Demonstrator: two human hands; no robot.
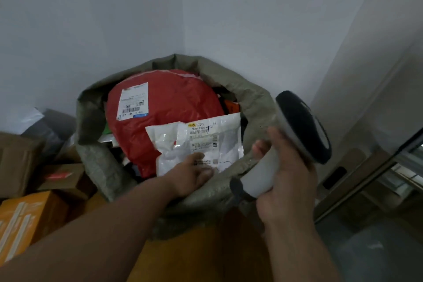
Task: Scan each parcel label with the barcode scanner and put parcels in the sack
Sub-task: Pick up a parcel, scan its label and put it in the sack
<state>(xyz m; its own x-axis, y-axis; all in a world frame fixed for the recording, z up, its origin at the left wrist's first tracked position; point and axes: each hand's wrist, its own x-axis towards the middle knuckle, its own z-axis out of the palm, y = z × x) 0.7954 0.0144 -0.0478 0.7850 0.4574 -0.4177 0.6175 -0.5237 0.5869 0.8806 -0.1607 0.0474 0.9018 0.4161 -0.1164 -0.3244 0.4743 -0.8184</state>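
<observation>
A grey-green woven sack (249, 96) stands open in the room's corner, filled to the brim. On top lies a large red parcel (174, 103) with a white label. A white plastic parcel (180, 144) with a barcode label lies over the red one at the sack's near rim. My left hand (194, 174) reaches into the sack mouth and pinches the white parcel's near edge. My right hand (286, 171) grips the white handle of the barcode scanner (299, 126), whose black head points up and to the right, beside the sack's right rim.
Cardboard boxes (20, 160) are piled at the left, with an orange box (25, 220) nearest. Grey and clear plastic bags (45, 126) lie behind them. A brown carton (201, 256) sits under my arms. A glass door with a dark frame (375, 174) runs along the right.
</observation>
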